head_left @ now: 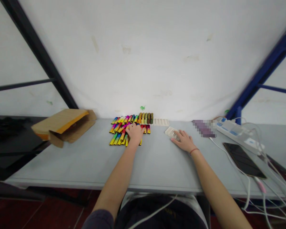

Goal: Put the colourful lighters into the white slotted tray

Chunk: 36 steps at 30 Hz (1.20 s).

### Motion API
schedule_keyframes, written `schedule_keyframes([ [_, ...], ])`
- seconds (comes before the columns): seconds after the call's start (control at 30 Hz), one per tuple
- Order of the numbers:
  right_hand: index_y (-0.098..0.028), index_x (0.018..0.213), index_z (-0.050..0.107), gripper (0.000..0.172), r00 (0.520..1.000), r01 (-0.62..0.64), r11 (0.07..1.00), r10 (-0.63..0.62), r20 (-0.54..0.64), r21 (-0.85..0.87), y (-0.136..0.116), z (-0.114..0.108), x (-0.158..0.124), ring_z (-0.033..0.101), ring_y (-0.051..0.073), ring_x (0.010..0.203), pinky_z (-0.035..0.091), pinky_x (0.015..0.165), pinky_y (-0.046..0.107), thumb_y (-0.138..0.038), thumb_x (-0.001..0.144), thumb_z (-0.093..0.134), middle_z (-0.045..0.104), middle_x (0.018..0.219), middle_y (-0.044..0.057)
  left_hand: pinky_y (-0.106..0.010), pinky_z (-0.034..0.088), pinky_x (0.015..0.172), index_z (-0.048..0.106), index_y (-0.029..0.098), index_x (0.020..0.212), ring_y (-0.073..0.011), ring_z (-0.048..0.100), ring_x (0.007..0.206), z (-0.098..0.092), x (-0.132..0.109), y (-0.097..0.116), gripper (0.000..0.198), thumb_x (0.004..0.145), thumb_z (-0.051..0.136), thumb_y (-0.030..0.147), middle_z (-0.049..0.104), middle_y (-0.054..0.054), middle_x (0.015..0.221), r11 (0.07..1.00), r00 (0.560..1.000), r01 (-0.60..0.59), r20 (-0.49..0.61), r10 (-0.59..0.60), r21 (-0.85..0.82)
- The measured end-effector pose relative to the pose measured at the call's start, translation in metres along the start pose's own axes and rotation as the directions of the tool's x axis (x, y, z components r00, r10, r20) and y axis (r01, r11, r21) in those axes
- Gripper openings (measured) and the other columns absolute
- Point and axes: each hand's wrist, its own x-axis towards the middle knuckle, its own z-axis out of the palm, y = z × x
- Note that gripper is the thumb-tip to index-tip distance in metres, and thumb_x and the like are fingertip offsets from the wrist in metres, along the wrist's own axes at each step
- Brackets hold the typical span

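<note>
Beneath the fingers of our left hand (134,133): loose tubes (114,139), shiny, in yellow, red, green, blue and pink, lying in rough rows on the table (157,165). These fingers are partly spread over the pile; whether they pinch a tube, we cannot tell. Just beyond the fingertips, to the right: a block of upright tubes (146,118), ranked by colour (orange at the left end, dark at the right). Adjoining that block: a white tray (161,122); we cannot tell whether the block stands in it. Under the fingers of our right hand (186,142): a second tray (170,131), set askew, fingers extended and laid loosely over its right part. Well left of the left fingers: an opened box (59,122). Well right of the right fingers: a power strip (239,135), a dark phone (244,160) and white cables (249,189).
</note>
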Motion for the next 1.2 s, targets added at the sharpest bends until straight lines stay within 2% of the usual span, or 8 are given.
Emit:
schedule_keyframes([
  [0.4, -0.030, 0.147, 0.049, 0.057, 0.997, 0.014, 1.000, -0.013, -0.070, 0.011, 0.006, 0.009, 0.003, 0.035, 0.035, 0.147, 0.033, 0.114, 0.063, -0.055, 0.096, 0.051, 0.042, 0.157, 0.013, -0.052, 0.037, 0.099, 0.068, 0.010, 0.118, -0.0366, 0.051, 0.123, 0.006, -0.004, 0.012, 0.035, 0.096, 0.043, 0.018, 0.062, -0.025, 0.128, 0.998, 0.999, -0.037, 0.009, 0.037, -0.048],
  [0.53, -0.029, 0.146, 0.051, 0.055, 0.996, 0.031, 0.999, -0.030, -0.083, 0.011, 0.007, 0.009, 0.004, 0.038, 0.035, 0.145, 0.036, 0.113, 0.063, -0.052, 0.096, 0.053, 0.044, 0.156, 0.015, -0.048, 0.041, 0.099, 0.062, 0.010, 0.116, -0.0343, 0.060, 0.116, 0.010, 0.003, 0.008, 0.026, 0.094, 0.051, 0.019, 0.067, -0.023, 0.118, 0.963, 0.997, -0.072, -0.050, 0.061, -0.260],
  [0.6, -0.030, 0.145, 0.052, 0.053, 0.995, 0.050, 0.999, -0.048, -0.090, 0.019, 0.008, 0.008, 0.004, 0.040, 0.035, 0.144, 0.037, 0.111, 0.064, -0.050, 0.096, 0.053, 0.046, 0.155, 0.014, -0.041, 0.046, 0.094, 0.057, 0.013, 0.117, -0.0289, 0.065, 0.105, 0.016, 0.008, 0.008, 0.024, 0.094, 0.053, 0.020, 0.070, -0.018, 0.109, 0.861, 0.992, -0.128, -0.068, 0.108, -0.493],
  [0.73, -0.032, 0.144, 0.053, 0.050, 0.993, 0.092, 0.994, -0.088, -0.075, 0.051, 0.006, 0.004, 0.003, 0.043, 0.036, 0.142, 0.037, 0.108, 0.069, -0.048, 0.097, 0.052, 0.048, 0.155, 0.012, -0.028, 0.051, 0.069, 0.053, 0.018, 0.108, -0.0160, 0.064, 0.065, 0.029, 0.015, 0.015, 0.015, 0.095, 0.050, 0.025, 0.065, -0.002, 0.075, 0.487, 0.988, -0.094, -0.022, 0.151, -0.869],
  [0.83, -0.031, 0.144, 0.053, 0.050, 0.994, 0.096, 0.993, -0.092, -0.060, 0.067, 0.004, 0.001, 0.002, 0.043, 0.035, 0.142, 0.036, 0.107, 0.071, -0.047, 0.096, 0.053, 0.048, 0.155, 0.012, -0.022, 0.046, 0.054, 0.051, 0.021, 0.093, -0.0091, 0.055, 0.047, 0.032, 0.011, 0.024, 0.010, 0.093, 0.053, 0.031, 0.057, 0.005, 0.066, 0.234, 0.982, 0.029, 0.072, 0.174, -0.972],
  [0.97, -0.031, 0.143, 0.054, 0.050, 0.994, 0.092, 0.994, -0.088, -0.061, 0.065, 0.003, 0.000, 0.002, 0.043, 0.035, 0.142, 0.036, 0.107, 0.072, -0.048, 0.096, 0.053, 0.048, 0.154, 0.013, -0.020, 0.043, 0.048, 0.046, 0.022, 0.089, -0.0056, 0.049, 0.042, 0.022, 0.001, 0.035, 0.024, 0.087, 0.062, 0.039, 0.055, 0.007, 0.068, -0.050, 0.963, 0.202, 0.189, 0.194, -0.978],
  [1.07, -0.030, 0.144, 0.053, 0.051, 0.994, 0.095, 0.993, -0.091, -0.056, 0.066, 0.003, 0.000, 0.002, 0.043, 0.036, 0.142, 0.035, 0.106, 0.073, -0.048, 0.096, 0.052, 0.047, 0.155, 0.013, -0.018, 0.032, 0.041, 0.045, 0.021, 0.080, -0.0043, 0.033, 0.036, 0.015, -0.005, 0.040, 0.035, 0.086, 0.059, 0.053, 0.039, 0.011, 0.054, -0.168, 0.941, 0.310, 0.276, 0.197, -0.936],
  [1.2, -0.030, 0.144, 0.053, 0.052, 0.994, 0.095, 0.993, -0.091, -0.056, 0.069, 0.004, 0.001, 0.002, 0.043, 0.037, 0.141, 0.035, 0.107, 0.072, -0.048, 0.096, 0.052, 0.047, 0.155, 0.013, -0.021, 0.023, 0.038, 0.042, 0.022, 0.062, -0.0057, 0.022, 0.033, 0.014, -0.008, 0.043, 0.056, 0.088, 0.038, 0.072, 0.026, 0.009, 0.044, -0.202, 0.921, 0.378, 0.345, 0.184, -0.903],
])
